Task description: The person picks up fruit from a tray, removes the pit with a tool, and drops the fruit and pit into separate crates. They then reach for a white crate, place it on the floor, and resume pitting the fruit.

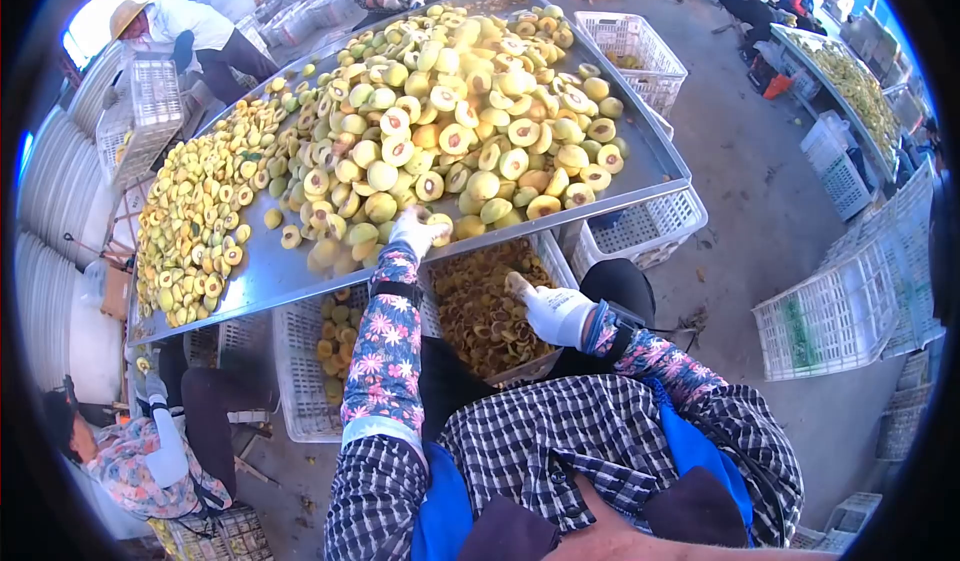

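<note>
My left hand [416, 233], in a white glove, reaches over the near rim of a metal table [330, 299]. Its thumb stands apart from the fingers, right at a pile of halved, peach-like fruit [455, 139], many with the pit showing. Lower and to the right, my right hand [560, 314] is gloved too and closed, with a brownish tip sticking out at the fingers; I cannot tell what it holds. That hand hovers over a white crate [556, 261] of brown scraps and pits [488, 306], which stands below the table edge between my knees.
A crate of fruit [338, 346] stands to the left under the table. White crates [645, 229] sit at the right, with more stacked crates [830, 321] farther off. A person [150, 451] sits at lower left; another [205, 36] bends at upper left. A second fruit table [840, 76] stands far right.
</note>
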Demonstrator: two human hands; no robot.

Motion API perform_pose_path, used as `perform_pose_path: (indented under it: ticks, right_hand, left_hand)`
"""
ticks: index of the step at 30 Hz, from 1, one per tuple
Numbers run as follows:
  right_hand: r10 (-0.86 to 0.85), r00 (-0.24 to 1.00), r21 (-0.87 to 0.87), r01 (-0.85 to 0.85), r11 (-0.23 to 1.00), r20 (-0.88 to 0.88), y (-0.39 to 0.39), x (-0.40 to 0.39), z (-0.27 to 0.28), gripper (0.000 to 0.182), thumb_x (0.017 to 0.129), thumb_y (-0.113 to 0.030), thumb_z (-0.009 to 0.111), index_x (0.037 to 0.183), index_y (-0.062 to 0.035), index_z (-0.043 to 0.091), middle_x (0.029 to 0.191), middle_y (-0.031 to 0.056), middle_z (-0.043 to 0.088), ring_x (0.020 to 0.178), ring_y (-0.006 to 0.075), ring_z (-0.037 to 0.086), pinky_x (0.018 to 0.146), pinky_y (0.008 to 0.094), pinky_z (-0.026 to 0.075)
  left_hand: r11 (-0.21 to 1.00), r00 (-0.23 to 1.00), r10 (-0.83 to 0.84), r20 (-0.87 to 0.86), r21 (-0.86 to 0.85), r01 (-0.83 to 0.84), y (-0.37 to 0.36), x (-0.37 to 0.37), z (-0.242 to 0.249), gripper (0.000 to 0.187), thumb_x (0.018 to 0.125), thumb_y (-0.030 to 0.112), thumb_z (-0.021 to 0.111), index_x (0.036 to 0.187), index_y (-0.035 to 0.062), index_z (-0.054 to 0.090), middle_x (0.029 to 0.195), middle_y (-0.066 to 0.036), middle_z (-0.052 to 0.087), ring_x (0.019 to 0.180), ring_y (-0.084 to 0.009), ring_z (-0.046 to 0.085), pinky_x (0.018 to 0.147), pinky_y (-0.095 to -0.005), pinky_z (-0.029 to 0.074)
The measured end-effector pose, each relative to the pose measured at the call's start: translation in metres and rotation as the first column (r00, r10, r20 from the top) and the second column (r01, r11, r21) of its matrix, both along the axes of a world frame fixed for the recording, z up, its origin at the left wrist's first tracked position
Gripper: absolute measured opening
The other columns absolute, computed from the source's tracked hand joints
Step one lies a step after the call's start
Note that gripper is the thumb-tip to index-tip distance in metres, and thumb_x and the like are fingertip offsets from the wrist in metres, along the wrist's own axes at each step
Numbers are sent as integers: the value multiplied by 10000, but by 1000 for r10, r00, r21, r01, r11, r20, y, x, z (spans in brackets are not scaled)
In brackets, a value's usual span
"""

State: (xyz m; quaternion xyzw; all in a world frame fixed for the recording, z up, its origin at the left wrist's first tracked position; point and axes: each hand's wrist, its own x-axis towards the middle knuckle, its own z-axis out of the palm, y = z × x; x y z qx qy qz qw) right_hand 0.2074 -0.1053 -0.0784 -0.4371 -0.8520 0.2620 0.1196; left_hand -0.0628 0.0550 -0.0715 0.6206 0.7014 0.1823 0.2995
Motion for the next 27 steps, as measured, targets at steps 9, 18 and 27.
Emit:
perform_pose_path:
  ticks: [9,18,27]
  right_hand:
    - [-106,946,81,137,987,-305,15,-7,42,413,916,-251,553,1228,1,459,1050,152,670,905,347,646,775,410,510]
    - [-127,854,334,328,884,-504,24,-40,92,319,889,-174,618,1125,0,491,749,196,626,659,370,631,564,404,502]
    - [-70,884,416,286,863,-463,19,-42,76,361,884,-180,627,1129,23,457,705,193,618,621,369,624,539,424,495]
  left_hand:
    - [977,-526,154,837,-209,-47,-65,33,72,204,845,122,640,1025,31,607,1083,-147,643,1037,-329,617,851,-453,558]
    - [979,-342,-112,933,44,-200,-101,82,77,394,979,402,473,1159,57,530,1157,-134,590,1053,-319,589,912,-456,508]
    - [967,-331,-185,925,112,-229,-111,93,68,381,968,262,491,1271,31,488,1196,-136,559,1129,-307,539,1022,-458,417]
